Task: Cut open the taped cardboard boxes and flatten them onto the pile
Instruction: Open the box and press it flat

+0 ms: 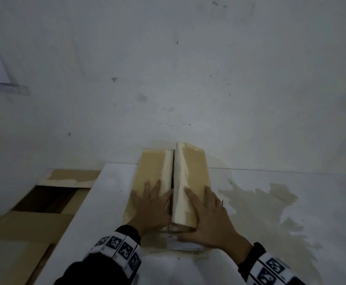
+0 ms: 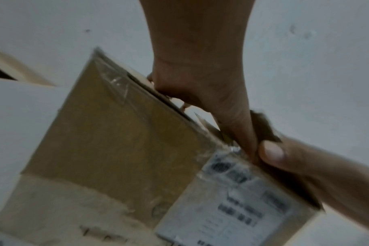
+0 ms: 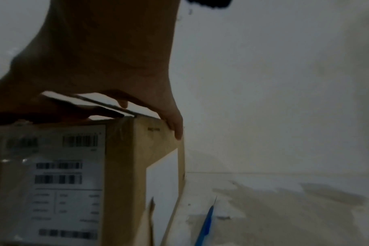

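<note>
A brown cardboard box point(image 1: 153, 167) stands on the white table, its top seam slit open between two flaps edged with pale tape residue. My left hand point(image 1: 153, 204) lies flat on the left flap with fingers spread and its thumb at the slit. My right hand point(image 1: 207, 214) covers the right flap point(image 1: 192, 171), which is slightly raised; the fingers lie on top and the thumb point(image 2: 272, 151) sits under its front edge. A shipping label point(image 3: 59, 183) is stuck on the box's near face. A blue-handled cutter point(image 3: 206, 221) lies on the table right of the box.
Flattened cardboard sheets point(image 1: 34, 223) lie piled low to the left of the table point(image 1: 291, 254). A large pale stain point(image 1: 260, 206) marks the tabletop at the right. A white wall rises directly behind the box.
</note>
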The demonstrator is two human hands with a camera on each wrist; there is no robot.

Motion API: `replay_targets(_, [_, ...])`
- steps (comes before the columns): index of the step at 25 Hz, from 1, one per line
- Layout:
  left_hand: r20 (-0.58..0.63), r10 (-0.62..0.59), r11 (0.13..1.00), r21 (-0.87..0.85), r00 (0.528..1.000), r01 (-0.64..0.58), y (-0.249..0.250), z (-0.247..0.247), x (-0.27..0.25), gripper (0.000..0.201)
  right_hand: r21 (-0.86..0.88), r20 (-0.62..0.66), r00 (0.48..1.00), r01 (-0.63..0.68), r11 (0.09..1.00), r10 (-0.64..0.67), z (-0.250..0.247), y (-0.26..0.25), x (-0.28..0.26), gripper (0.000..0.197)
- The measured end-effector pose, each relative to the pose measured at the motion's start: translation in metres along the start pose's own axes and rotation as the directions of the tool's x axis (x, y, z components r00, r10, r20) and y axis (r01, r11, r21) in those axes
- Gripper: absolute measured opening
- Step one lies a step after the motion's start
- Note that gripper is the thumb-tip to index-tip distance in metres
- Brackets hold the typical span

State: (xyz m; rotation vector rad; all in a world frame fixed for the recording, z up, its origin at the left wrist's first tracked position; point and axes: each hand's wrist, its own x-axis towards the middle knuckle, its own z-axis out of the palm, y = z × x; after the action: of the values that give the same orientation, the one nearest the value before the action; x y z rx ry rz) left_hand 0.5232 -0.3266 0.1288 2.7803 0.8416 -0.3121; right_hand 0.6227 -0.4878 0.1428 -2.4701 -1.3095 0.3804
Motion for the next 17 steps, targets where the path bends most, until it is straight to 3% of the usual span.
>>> replay_targets(2, [0.034,-0.005,1.000,0.017,0.999,0.004,0.006,0.002,-0.005,0.108,0.027,-0.045,0.998,0.045,0.999,-0.044,-0.001,0.006,-0.006,0.121])
replay_targets(5, [-0.101,0.000,0.979,-0.204,0.995,-0.020,0.009,-0.014,-0.018,0.058,0.395,-0.314,0.949,0.096,0.914,0.036,-0.013,0.011,-0.016,0.090])
replay_targets(6, [-0.190,0.029,0.949,-0.303,0.981,-0.087,0.008,-0.026,-0.024,0.046,0.490,-0.425,0.898,0.125,0.863,0.111,-0.020,0.014,-0.019,0.075])
replay_targets(8, [-0.395,0.032,0.838,-0.490,0.918,-0.240,-0.002,-0.050,-0.034,0.026,0.552,-0.618,0.735,0.152,0.820,0.280,-0.032,0.030,-0.020,0.053])
replay_targets(9, [-0.461,-0.010,0.785,-0.553,0.887,-0.279,-0.010,-0.063,-0.041,0.021,0.567,-0.664,0.661,0.143,0.811,0.348,-0.036,0.041,-0.022,0.051])
replay_targets(11, [-0.480,-0.117,0.684,-0.674,0.869,-0.280,-0.034,-0.084,-0.056,0.019,0.610,-0.655,0.606,0.071,0.789,0.451,-0.036,0.064,-0.025,0.061])
replay_targets(13, [-0.449,-0.253,0.611,-0.761,0.857,-0.218,-0.071,-0.089,-0.069,0.023,0.544,-0.631,0.600,-0.109,0.832,0.492,-0.030,0.084,-0.028,0.074])
replay_targets(14, [-0.429,-0.328,0.650,-0.749,0.842,-0.128,-0.090,-0.087,-0.073,0.027,0.421,-0.645,0.617,-0.206,0.883,0.451,-0.027,0.090,-0.027,0.077])
replay_targets(15, [-0.375,-0.391,0.714,-0.700,0.841,0.019,-0.112,-0.077,-0.074,0.031,0.256,-0.649,0.670,-0.254,0.933,0.361,-0.026,0.094,-0.025,0.078])
replay_targets(16, [-0.298,-0.440,0.778,-0.597,0.847,0.194,-0.124,-0.065,-0.077,0.035,0.091,-0.617,0.752,-0.222,0.971,0.230,-0.026,0.094,-0.020,0.075])
replay_targets(17, [-0.224,-0.474,0.816,-0.475,0.851,0.330,-0.131,-0.047,-0.076,0.040,-0.034,-0.555,0.828,-0.110,0.993,0.072,-0.025,0.092,-0.013,0.071])
